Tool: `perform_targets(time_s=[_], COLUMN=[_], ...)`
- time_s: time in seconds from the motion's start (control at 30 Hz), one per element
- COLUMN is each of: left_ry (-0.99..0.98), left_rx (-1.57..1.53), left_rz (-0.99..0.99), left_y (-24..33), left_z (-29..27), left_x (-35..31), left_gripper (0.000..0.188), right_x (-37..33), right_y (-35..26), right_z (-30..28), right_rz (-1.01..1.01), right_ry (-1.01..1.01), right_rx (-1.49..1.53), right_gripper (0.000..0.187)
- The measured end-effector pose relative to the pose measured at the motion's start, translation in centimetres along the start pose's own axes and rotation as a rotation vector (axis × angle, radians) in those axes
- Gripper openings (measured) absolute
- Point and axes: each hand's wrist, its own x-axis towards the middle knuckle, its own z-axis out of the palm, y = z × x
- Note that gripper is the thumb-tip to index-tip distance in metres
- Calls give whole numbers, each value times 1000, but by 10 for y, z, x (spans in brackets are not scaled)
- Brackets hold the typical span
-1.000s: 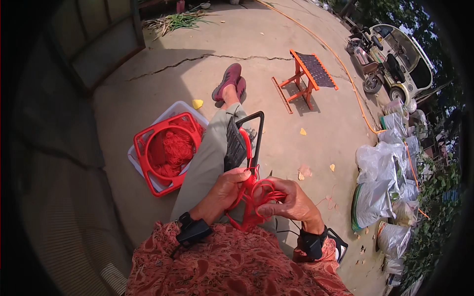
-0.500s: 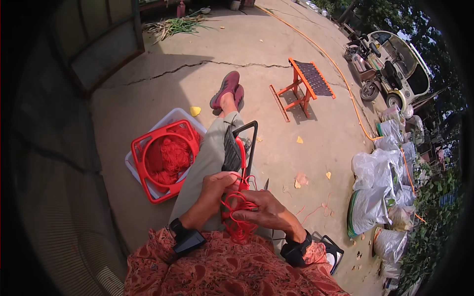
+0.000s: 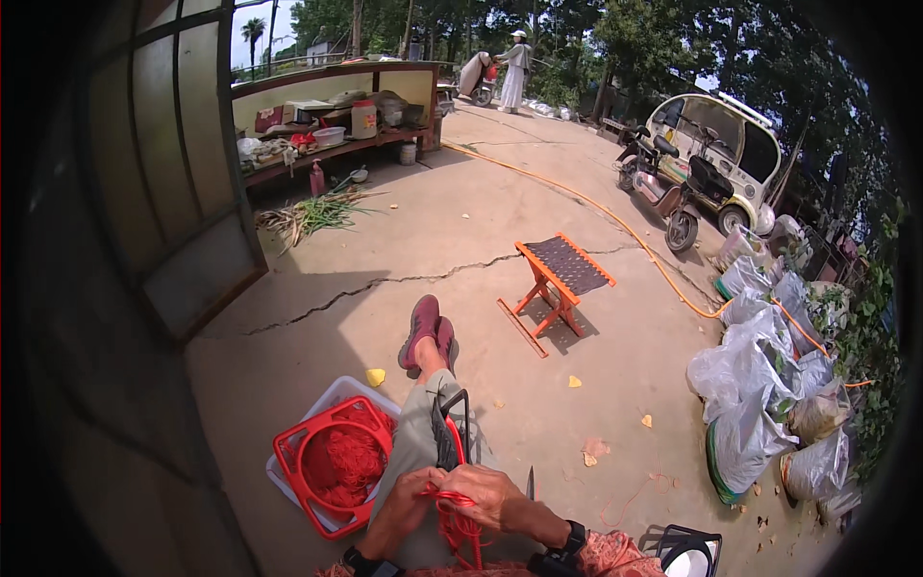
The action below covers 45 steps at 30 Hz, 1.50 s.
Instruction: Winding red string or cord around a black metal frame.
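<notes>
- Tub point(image 3: 338, 388), by which red tangle point(image 3: 350, 464) is held.
- Right hand point(image 3: 486, 495) and left hand point(image 3: 409, 492), right of tub: red cord point(image 3: 461, 526) is pinched by both, close together.
- Its hanging loops could be snarled if grip is loosened.

Thin red cord point(image 3: 461, 527), bunched into loose loops, is gripped by the fingers point(image 3: 465, 481) of the left hand point(image 3: 410, 495) and right hand point(image 3: 494, 499), its strands hanging below them.

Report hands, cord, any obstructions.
Left hand and right hand together, both gripping red cord. Cord looped, hanging below hands. Black bar just beyond; orange folding stool farther ahead.
</notes>
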Motion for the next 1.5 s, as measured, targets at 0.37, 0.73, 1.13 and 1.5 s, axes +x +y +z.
perform_targets(time_s=[0.37,0.73,1.13,1.5], left_ry=[-44,-86,-148,-107], left_rx=[-86,3,-178,-2], left_rz=[-196,-105,-212,-86], left_y=[15,15,6,2], left_z=[-5,-11,-15,-20], left_x=[8,22,4,12], left_gripper=[14,14,20,16], right_x=[10,14,1,11], right_y=[-7,-12,19,23], right_z=[-46,-43,-9,-42], right_rz=[527,349,39,469], right_ry=[248,-40,-14,127], right_rx=[890,612,-87,835], right_gripper=[21,18,19,34])
